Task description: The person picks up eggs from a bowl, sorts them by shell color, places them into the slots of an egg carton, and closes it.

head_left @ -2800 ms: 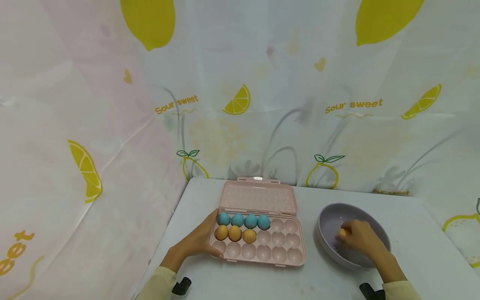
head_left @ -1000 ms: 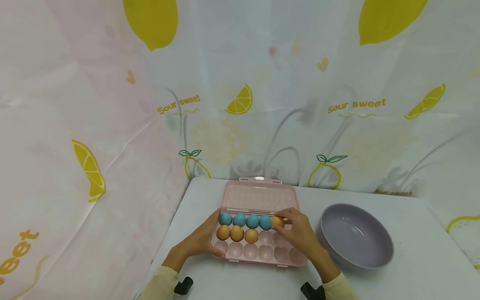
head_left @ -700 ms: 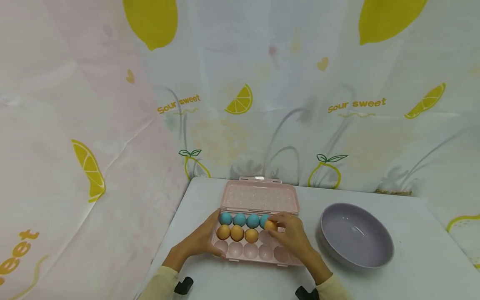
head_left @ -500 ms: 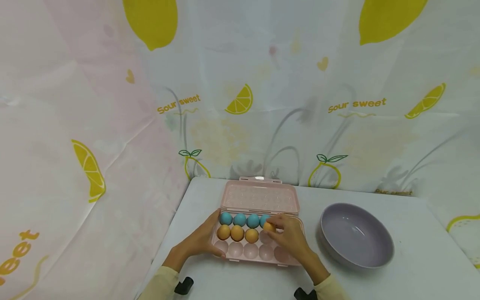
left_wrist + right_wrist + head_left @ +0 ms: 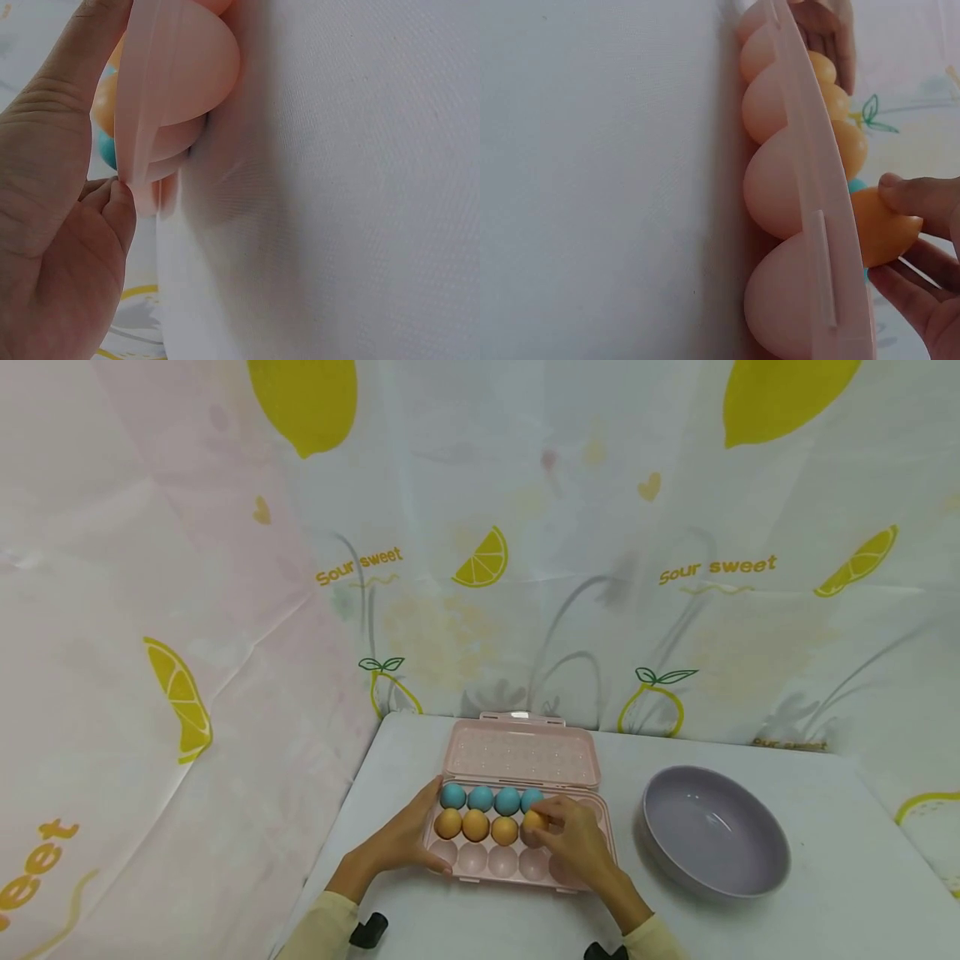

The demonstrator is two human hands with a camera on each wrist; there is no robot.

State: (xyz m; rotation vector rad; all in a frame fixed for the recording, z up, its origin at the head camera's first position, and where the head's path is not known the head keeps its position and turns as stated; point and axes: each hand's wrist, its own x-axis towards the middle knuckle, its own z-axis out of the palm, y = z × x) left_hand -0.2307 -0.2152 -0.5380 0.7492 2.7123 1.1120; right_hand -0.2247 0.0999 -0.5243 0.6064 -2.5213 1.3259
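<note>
A pink egg box (image 5: 522, 755) lies with its lid folded back, in the middle of the head view. Several blue eggs (image 5: 480, 798) fill the left part of its back row. Three orange eggs (image 5: 475, 825) sit in the middle row from the left. My left hand (image 5: 399, 837) holds the box's left end, thumb at the front corner and fingers towards the back. Between thumb and fingers my right hand (image 5: 583, 842) pinches a fourth orange egg (image 5: 883, 231), at the middle-row cup beside the other three. The right hand hides some cups at the right.
To the right of the box stands a grey-purple bowl (image 5: 712, 835) with nothing seen inside. Everything rests on a white table (image 5: 480, 931). Behind and to the left hangs a lemon-printed cloth (image 5: 525, 527). Black wrist straps (image 5: 369, 932) show at the lower edge.
My right hand has brought an orange egg out of the bowl to the back row's fifth cup, then left and forward to the middle row. The left hand stays on the box.
</note>
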